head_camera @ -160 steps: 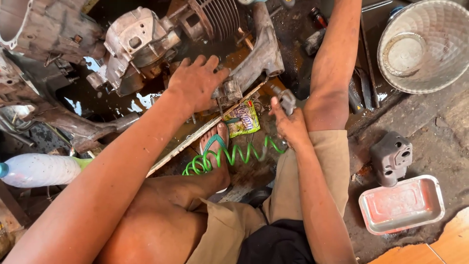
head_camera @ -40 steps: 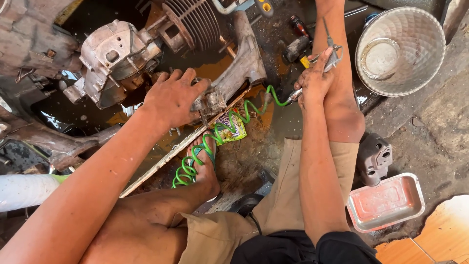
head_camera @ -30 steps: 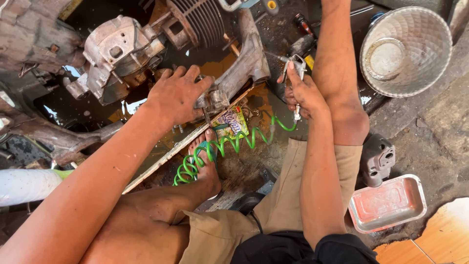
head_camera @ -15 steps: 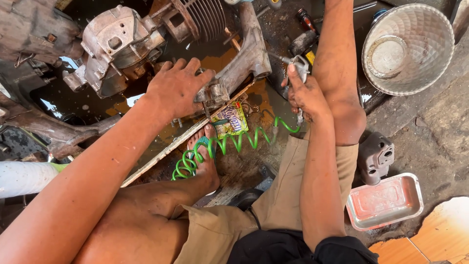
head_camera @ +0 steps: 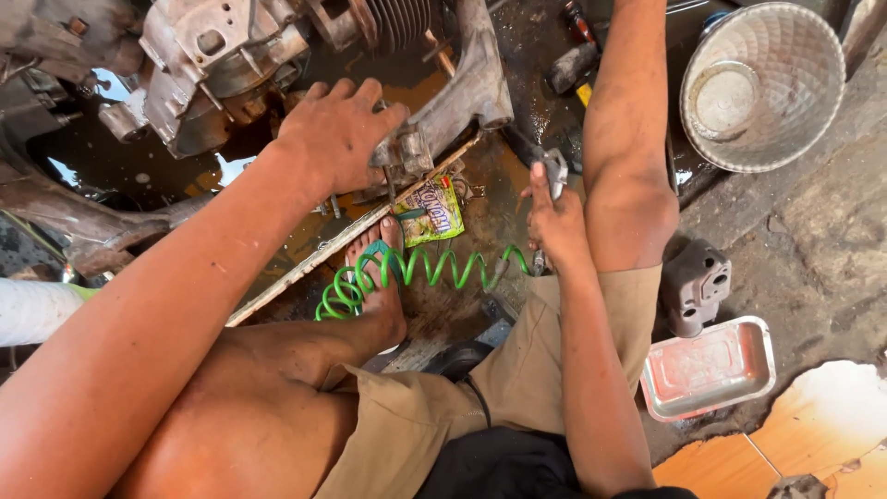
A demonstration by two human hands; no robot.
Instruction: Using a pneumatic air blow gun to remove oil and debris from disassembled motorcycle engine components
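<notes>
Person sitting on oily floor, working w/ air tool at an engine.

Left hand (head_camera: 337,129) is resting spread over the metal bracket (head_camera: 411,152) of the engine (head_camera: 231,55), pressing on it. Right hand (head_camera: 552,222) is closed around the air blow gun (head_camera: 554,176); approx. 1 s ago it was lifted nearer the basket, now it is lower, beside the knee, nozzle pointing up. The green coiled hose (head_camera: 416,273) is running from it across the foot. A small green-yellow sachet (head_camera: 430,211) is lying flat under the bracket. Metal basket (head_camera: 762,83) at top right, pinkish tray (head_camera: 707,368) lower right.
</notes>
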